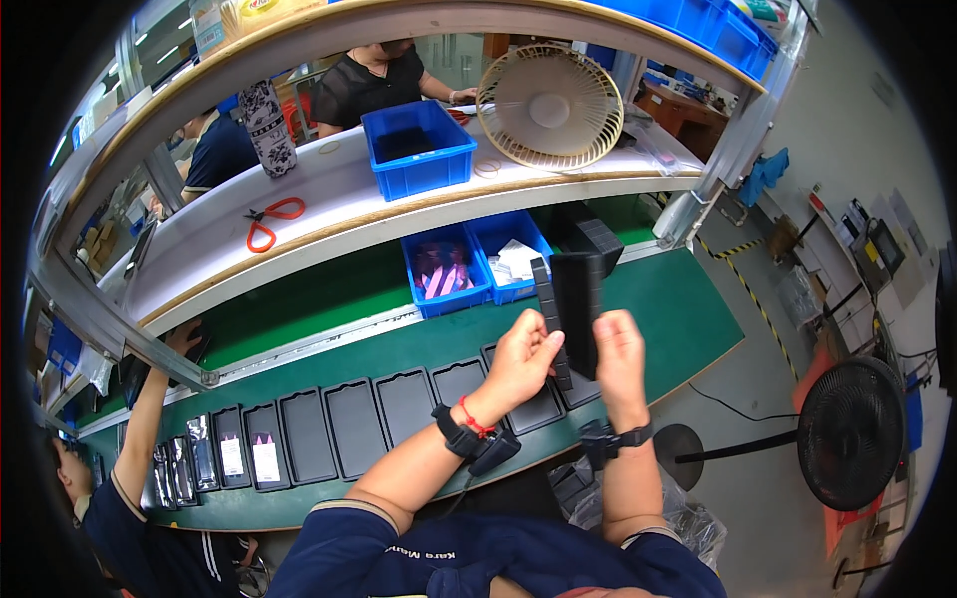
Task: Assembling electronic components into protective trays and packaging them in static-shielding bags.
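My left hand (520, 364) grips a black plastic tray (547, 309) seen nearly edge-on, its thumb pressed to the side. My right hand (620, 354) is closed on a second black tray (575, 304), held upright beside the first. Whether the two touch is hard to make out. Below my hands, a row of shallow black trays (354, 424) runs along the green table. Two trays toward the left hold white cards (265, 460) with pink tips. Farther left lie silvery, shiny packs (199, 450).
Blue bins with pink packets (444, 274) and white papers (514, 264) stand beyond the trays, beside a black stack (588, 236). The shelf above bears a blue bin (419, 149), red-handled scissors (269, 221) and a fan (550, 108). A co-worker's arm (148, 429) reaches in at left.
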The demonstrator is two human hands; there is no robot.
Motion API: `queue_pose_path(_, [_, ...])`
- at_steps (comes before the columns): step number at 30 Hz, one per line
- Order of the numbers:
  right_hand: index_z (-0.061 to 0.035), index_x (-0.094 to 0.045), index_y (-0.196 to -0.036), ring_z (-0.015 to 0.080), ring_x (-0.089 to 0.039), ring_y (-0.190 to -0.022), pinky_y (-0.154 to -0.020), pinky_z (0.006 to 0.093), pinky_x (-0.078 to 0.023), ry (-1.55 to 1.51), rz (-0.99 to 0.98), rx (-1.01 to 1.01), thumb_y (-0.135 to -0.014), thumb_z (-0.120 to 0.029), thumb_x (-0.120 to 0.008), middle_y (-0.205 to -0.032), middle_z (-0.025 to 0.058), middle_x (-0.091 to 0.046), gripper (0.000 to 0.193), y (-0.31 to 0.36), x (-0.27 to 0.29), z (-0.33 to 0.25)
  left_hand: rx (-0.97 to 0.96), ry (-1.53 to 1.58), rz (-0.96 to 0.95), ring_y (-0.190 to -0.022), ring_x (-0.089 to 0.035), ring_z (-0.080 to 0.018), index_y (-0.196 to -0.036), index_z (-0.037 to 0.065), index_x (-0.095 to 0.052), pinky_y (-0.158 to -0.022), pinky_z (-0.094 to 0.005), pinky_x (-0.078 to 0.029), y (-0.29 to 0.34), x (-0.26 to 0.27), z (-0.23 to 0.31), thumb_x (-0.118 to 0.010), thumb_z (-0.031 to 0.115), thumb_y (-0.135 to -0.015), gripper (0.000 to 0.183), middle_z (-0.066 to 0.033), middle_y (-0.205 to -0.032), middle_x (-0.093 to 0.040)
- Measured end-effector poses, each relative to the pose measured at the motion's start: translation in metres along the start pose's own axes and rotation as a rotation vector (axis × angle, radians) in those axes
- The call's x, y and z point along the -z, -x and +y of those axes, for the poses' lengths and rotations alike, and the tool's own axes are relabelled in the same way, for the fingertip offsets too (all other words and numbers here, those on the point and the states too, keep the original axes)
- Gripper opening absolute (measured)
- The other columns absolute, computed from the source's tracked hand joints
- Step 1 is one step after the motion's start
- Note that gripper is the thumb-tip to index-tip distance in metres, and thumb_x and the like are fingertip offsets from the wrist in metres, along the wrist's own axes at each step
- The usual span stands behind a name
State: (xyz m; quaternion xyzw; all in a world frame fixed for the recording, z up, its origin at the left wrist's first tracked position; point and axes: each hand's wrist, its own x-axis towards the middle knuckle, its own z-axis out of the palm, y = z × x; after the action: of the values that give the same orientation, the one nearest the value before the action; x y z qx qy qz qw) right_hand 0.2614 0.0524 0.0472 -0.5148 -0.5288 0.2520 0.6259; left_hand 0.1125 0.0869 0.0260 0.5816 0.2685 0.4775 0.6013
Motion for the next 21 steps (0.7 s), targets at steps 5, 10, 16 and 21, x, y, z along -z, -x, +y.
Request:
queue_pose_path(5, [-0.0068,-0.054,-0.082,0.0054,-0.048,-0.066,-0.062,0.0232,-0.043,-0.172,0.073,-0.304,-0.096,-0.021,-0.047,-0.074,-0.0041,-0.052,0.021,-0.039,0.134,0.056,0.102,-0.033,0.065,-0.056,-0.053,-0.0061,-0.087,0.007,-0.040,-0.046,-0.0210,-0.047,0.015,0.023,0.022,-0.053,0.014,-0.093,0.016,-0.0001,-0.068,-0.052])
queue_pose_path(10, [-0.0048,-0.057,-0.092,0.0094,-0.051,-0.065,-0.064,0.0267,-0.045,0.358,-0.030,-0.655,-0.087,-0.020,-0.061,-0.079,-0.0001,-0.057,0.016,-0.043,0.153,0.093,0.155,-0.028,0.068,-0.054,-0.053,-0.0076,-0.086,0.008,-0.041,-0.048,-0.0218,-0.049,0.027,0.027,0.027,-0.052,0.019,-0.094,0.017,0.0006,-0.066,-0.049])
queue_pose_path(16, [-0.0035,-0.055,-0.090,0.0068,-0.049,-0.072,-0.066,0.0215,-0.042,-0.178,-0.238,-0.219,-0.087,-0.012,-0.060,-0.080,-0.0009,-0.053,0.010,0.019,0.020,-0.007,0.221,-0.040,-0.022,-0.055,-0.057,-0.0094,-0.083,0.006,-0.044,-0.046,-0.0229,-0.048,0.025,0.002,0.017,-0.054,0.016,-0.093,0.018,-0.0022,-0.066,-0.054])
queue_pose_path(21, [-0.0037,-0.050,-0.083,0.0059,-0.043,-0.069,-0.062,0.0225,-0.039,-0.092,-0.182,-0.049,-0.093,-0.014,-0.051,-0.075,-0.0017,-0.048,0.014,0.041,-0.007,0.000,0.220,-0.133,-0.129,-0.060,-0.059,-0.0094,-0.083,0.005,-0.045,-0.052,-0.0224,-0.051,0.027,-0.007,0.016,-0.053,0.015,-0.093,0.016,-0.0023,-0.069,-0.055])
